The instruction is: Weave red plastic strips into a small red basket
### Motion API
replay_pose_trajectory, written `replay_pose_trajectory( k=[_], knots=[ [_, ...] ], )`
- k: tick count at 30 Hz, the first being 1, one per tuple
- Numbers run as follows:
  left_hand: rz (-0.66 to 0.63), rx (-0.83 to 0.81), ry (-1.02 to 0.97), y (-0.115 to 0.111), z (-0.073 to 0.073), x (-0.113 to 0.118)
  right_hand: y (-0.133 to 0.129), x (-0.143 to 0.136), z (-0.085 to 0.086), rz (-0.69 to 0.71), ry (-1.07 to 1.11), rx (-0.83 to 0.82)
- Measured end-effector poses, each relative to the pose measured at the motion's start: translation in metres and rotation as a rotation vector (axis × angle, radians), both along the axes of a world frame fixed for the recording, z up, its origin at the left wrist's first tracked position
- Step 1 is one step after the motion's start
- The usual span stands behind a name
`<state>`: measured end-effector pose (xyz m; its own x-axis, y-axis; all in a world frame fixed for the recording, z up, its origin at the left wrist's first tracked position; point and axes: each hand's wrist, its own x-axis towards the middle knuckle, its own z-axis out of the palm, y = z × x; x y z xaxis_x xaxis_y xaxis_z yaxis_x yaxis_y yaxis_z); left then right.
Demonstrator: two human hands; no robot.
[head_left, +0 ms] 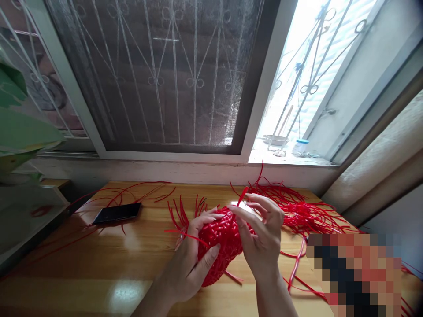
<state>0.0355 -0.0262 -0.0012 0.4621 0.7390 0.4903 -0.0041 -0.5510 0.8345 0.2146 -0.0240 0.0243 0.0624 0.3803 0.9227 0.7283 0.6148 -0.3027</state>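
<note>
A red woven piece (223, 242) made of glossy strips is held up above the wooden table, between both hands. My left hand (198, 255) is wrapped round its left side, with the thumb across the front and the fingers over the top. My right hand (262, 229) is at its upper right, thumb and forefinger pressed against the weave. A red strip (243, 196) sticks up from the top beside the right fingertips. Loose strip ends (180, 214) fan out behind the left hand.
A black phone (117, 213) lies on the wooden table (142, 264) at the left. A heap of red strips (307, 213) lies at the back right, more strips nearby. A blurred patch covers the lower right. Behind the table stands a barred window (175, 154).
</note>
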Motion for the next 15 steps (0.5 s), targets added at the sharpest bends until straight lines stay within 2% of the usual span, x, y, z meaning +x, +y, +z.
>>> replay_pose_trajectory(
  k=[4, 8, 10, 13, 15],
  knots=[
    [-0.01, 0.007, 0.008, -0.0003, 0.0037, -0.0016, -0.0029, -0.0018, -0.0011, 0.045, 0.027, 0.056],
    [-0.049, -0.011, -0.036, -0.0006, 0.0051, -0.0026, -0.0059, -0.0051, -0.0005, -0.008, 0.085, 0.051],
    [-0.058, -0.041, -0.078, -0.0005, 0.0042, -0.0027, -0.0051, -0.0059, 0.0, 0.006, 0.037, 0.094],
    [-0.069, -0.086, -0.133, 0.0004, 0.0026, -0.0025, -0.0043, -0.0071, 0.0001, 0.107, 0.0, 0.108],
    [-0.092, -0.109, -0.163, 0.0018, 0.0021, -0.0023, -0.0064, -0.0085, -0.0001, 0.192, 0.073, 0.064]
  ],
)
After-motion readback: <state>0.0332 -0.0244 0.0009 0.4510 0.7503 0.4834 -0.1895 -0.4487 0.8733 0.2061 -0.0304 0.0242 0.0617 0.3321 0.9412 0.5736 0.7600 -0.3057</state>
